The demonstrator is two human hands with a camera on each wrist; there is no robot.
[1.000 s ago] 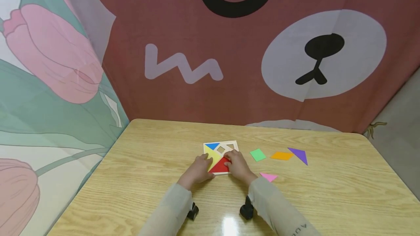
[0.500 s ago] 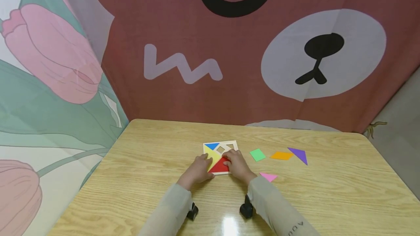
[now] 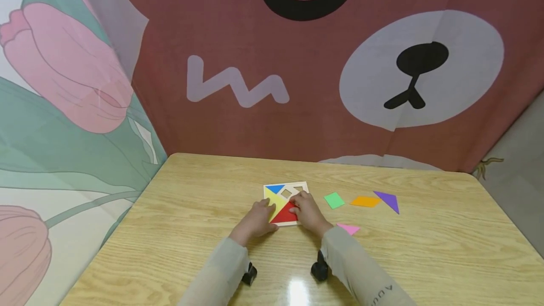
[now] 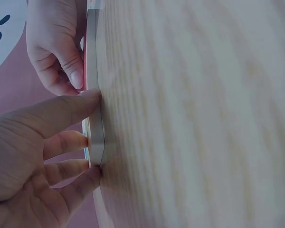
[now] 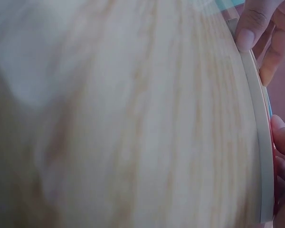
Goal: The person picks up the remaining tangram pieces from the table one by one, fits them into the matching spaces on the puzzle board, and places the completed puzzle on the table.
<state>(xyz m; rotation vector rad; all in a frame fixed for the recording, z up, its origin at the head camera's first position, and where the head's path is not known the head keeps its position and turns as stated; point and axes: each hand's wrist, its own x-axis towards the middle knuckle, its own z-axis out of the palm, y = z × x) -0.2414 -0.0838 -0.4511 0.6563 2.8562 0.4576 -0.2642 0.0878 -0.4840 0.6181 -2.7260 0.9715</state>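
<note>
A square tangram board (image 3: 285, 225) lies on the table with a yellow triangle (image 3: 274, 200), a blue triangle (image 3: 274, 189) and a red triangle (image 3: 285, 214) in it. Cut-out shapes show towards its back right. My left hand (image 3: 256, 221) grips the front left corner; in the left wrist view its thumb is against the front edge and its fingers reach round the side. Over the board's right side, my right hand (image 3: 309, 212) has thumb and curled fingers on the red triangle, whose right part it hides. A red strip (image 5: 275, 185) shows above the pale rim in the right wrist view.
To the right lie a green square (image 3: 334, 200), an orange parallelogram (image 3: 365, 201), a purple triangle (image 3: 387, 200) and a pink triangle (image 3: 348, 228) partly behind the right sleeve. A patterned cloth (image 3: 255, 131) hangs behind the wooden table (image 3: 191, 202).
</note>
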